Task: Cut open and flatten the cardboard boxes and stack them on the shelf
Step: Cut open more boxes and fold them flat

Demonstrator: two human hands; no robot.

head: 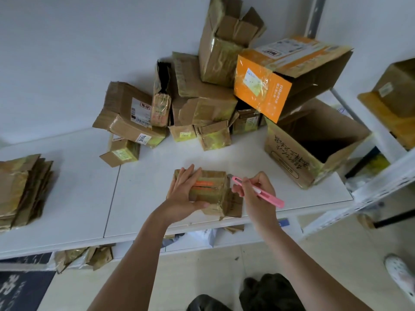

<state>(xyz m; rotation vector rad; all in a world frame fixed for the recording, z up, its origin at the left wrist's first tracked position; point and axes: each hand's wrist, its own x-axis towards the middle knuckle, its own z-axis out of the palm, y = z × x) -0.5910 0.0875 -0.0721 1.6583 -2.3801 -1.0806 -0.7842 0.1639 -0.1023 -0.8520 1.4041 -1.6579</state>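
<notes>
A small taped cardboard box (215,194) with orange stripes sits near the front edge of the white shelf board (143,198). My left hand (184,194) grips it, fingers laid over its top and thumb along its near side. My right hand (253,191) holds a pink utility knife (260,191), whose tip is at the box's upper right corner. A stack of flattened boxes (22,189) lies at the far left of the board.
A heap of unflattened boxes (197,104) fills the back of the board, with an orange box (265,86) on top and a large open box (314,144) at the right. A metal rack (381,182) stands to the right. Cardboard scraps (85,257) lie below.
</notes>
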